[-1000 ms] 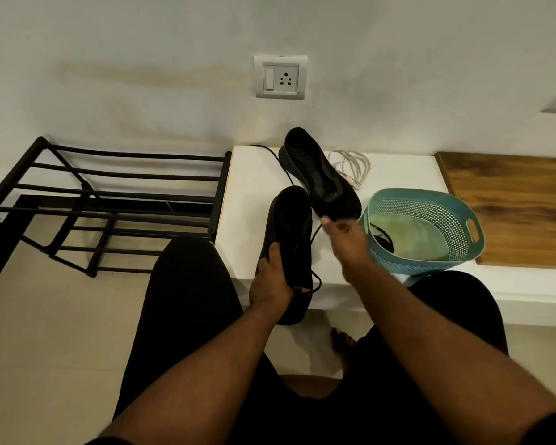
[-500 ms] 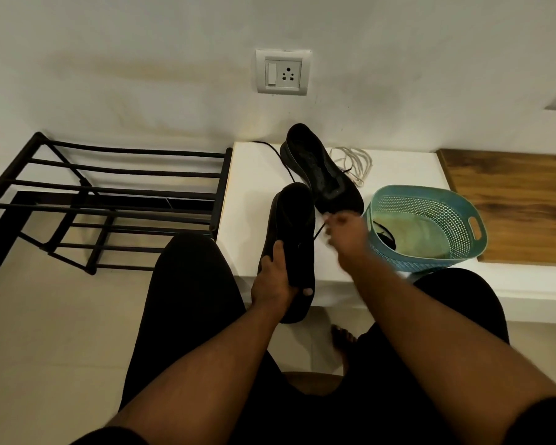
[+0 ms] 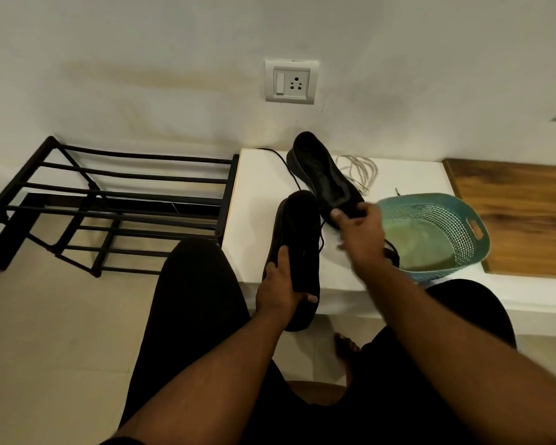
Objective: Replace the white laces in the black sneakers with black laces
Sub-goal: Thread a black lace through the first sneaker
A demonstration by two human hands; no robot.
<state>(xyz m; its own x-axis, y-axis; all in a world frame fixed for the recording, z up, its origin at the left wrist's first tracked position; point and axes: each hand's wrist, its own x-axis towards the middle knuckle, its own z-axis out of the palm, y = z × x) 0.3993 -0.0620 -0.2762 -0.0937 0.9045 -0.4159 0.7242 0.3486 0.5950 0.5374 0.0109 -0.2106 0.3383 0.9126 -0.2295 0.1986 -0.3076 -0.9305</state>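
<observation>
Centrally in the frame, the left hand (image 3: 278, 289) is clamped around the heel end of the near sneaker (image 3: 297, 252), thumb on top and fingers wrapped underneath, holding it with the toe pointing away over the white ledge (image 3: 257, 194). Just right of it, the right hand (image 3: 360, 231) has its thumb and fingers closed on the heel of the far sneaker (image 3: 323, 175), which lies on the ledge angled toward the upper centre. A black lace (image 3: 288, 168) trails from between the 2 shoes toward the wall; whether it is threaded in the near sneaker I cannot tell. Coiled white laces (image 3: 360, 170) lie on the ledge just right of the far sneaker. Right of centre sits a teal basket (image 3: 456, 220), with a black shoe rack (image 3: 116, 200) at the left.
</observation>
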